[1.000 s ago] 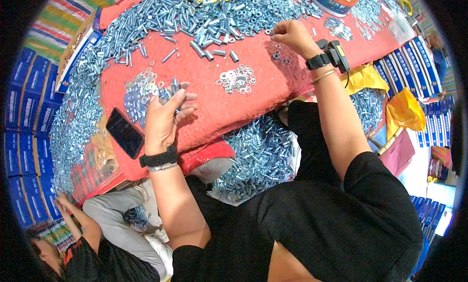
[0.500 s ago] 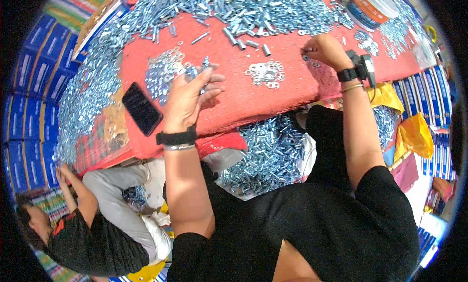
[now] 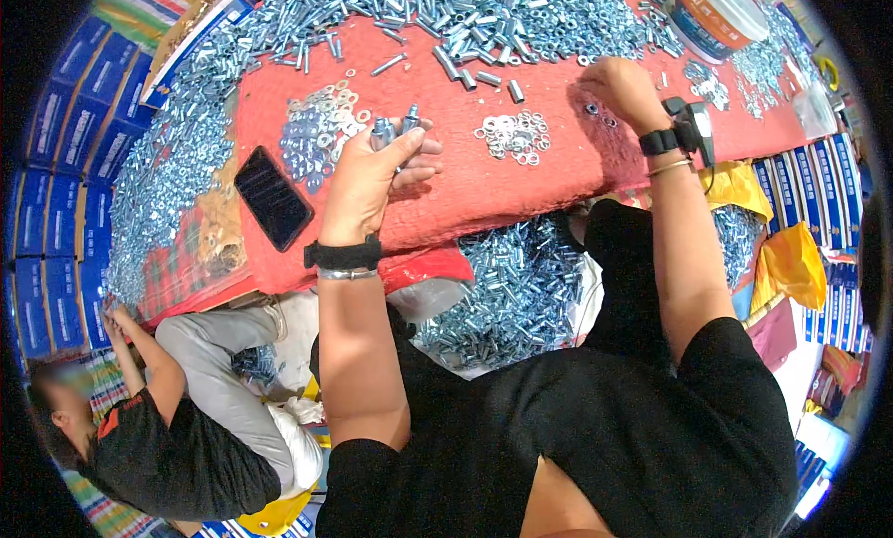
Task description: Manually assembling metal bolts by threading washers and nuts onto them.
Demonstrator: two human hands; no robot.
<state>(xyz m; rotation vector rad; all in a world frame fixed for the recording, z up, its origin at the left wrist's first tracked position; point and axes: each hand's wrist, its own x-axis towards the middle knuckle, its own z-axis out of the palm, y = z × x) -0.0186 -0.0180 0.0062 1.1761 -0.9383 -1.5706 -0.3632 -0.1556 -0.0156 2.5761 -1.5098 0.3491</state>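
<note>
My left hand [image 3: 383, 173] is closed around a few metal anchor bolts [image 3: 382, 132], their ends sticking up past the thumb. It hovers over the red table edge, just right of a spread of flat washers [image 3: 321, 129]. Further right on the red surface lies a small heap of ring washers [image 3: 514, 138]. My right hand [image 3: 621, 88] is curled with the fingertips tucked under, low over the table. A few loose nuts [image 3: 593, 108] sit just below its fingers. Whatever those fingers grip is hidden.
Heaps of metal sleeves and bolts [image 3: 521, 22] cover the table's far side and left. A black phone [image 3: 273, 199] lies at left, a plastic tub [image 3: 714, 22] at far right. More bolts fill a container [image 3: 512, 292] below the edge. Another person [image 3: 177, 436] sits at left beside stacked blue boxes.
My left hand has shifted slightly right, and the bolts in it now point up more plainly. The right hand has moved a little up, showing more of the nuts under it.
</note>
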